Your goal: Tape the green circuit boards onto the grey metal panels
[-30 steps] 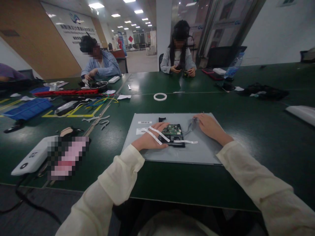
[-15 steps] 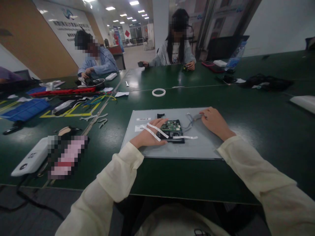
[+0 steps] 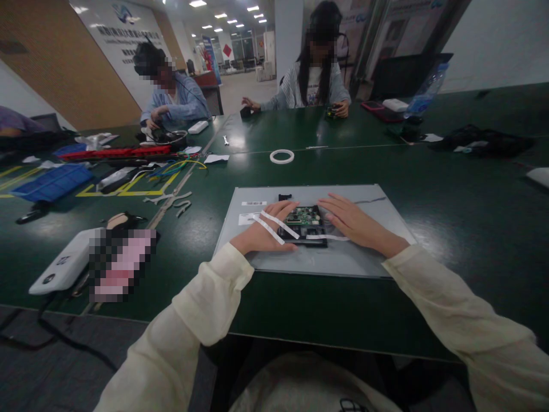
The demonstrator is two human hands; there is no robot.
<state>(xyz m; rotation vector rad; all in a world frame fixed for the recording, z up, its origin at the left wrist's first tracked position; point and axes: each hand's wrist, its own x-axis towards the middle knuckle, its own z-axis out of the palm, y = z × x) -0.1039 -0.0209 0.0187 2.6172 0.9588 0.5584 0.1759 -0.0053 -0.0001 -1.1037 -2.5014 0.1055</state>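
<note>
A grey flat panel (image 3: 360, 260) lies on the table before me, with a green circuit board (image 3: 303, 216) in a black frame at its middle. My left hand (image 3: 268, 229) rests over the frame's left side, open, thumb apart from its fingers. Two white tape strips (image 3: 274, 223) cross the back of that hand. Just right of the board, my right hand (image 3: 354, 223) lies low over the panel with fingers stretched out, covering part of a grey cable (image 3: 371, 200). Another white strip (image 3: 326, 237) runs from the frame toward my right hand.
Beyond the panel lies a white tape roll (image 3: 282, 156). Left are grey pliers-like tools (image 3: 169, 199), a blue tray (image 3: 54, 183), a white device (image 3: 64, 260) and a pink item (image 3: 124, 266). Two people sit across the table; a bottle (image 3: 429, 91) stands far right.
My right hand has let go of the cable end and moved left beside the board, its fingers now extended. The cable now lies straighter toward the right. My left hand stays on the frame.
</note>
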